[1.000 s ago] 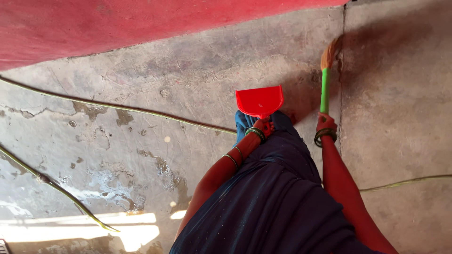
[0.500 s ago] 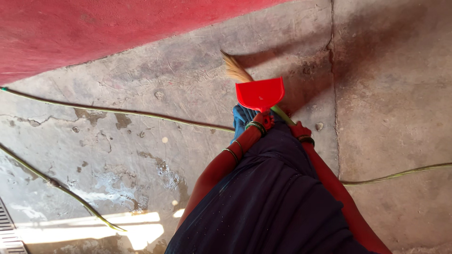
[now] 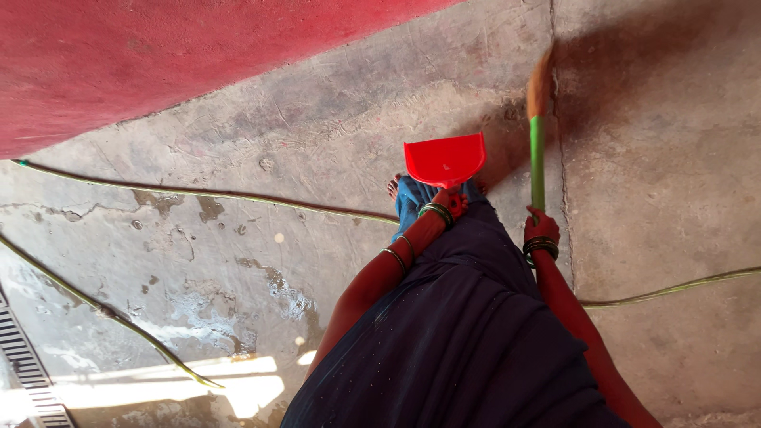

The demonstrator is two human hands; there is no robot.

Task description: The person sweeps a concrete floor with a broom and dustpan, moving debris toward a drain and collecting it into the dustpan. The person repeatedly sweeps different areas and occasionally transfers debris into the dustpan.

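A red dustpan [image 3: 445,158] is held in the left hand [image 3: 452,203]. It is made of bright plastic, flat and wide at the front, with low walls at the sides. Its open mouth is turned toward the floor ahead, and it is kept just above the grey concrete floor [image 3: 317,143], in front of the dark blue clothing [image 3: 460,333].

A broom [image 3: 537,127] is held in the right hand [image 3: 541,228]. Its handle is thin and bright green, and it is stood nearly straight up in the picture. Pale straw bristles are seen at its far end, a bit blurred, close to a crack in the floor.

One dustpan and one broom are counted. Two hands are seen. Bangles are worn on both wrists, with more on the left forearm. Two thin hoses [image 3: 198,193] are seen lying across the floor on the left, and one more on the right. One metal drain grate [image 3: 28,368] is seen at the bottom left corner. Wet patches are spread over the floor, and a red wall [image 3: 158,55] is seen at the top.

The left arm is stretched forward, with the fingers closed around the dustpan's handle. The right arm is stretched forward too, with the fingers wrapped tight around the broom's green handle near its lower end. Toes of one foot [image 3: 393,185] are seen just left of the dustpan.
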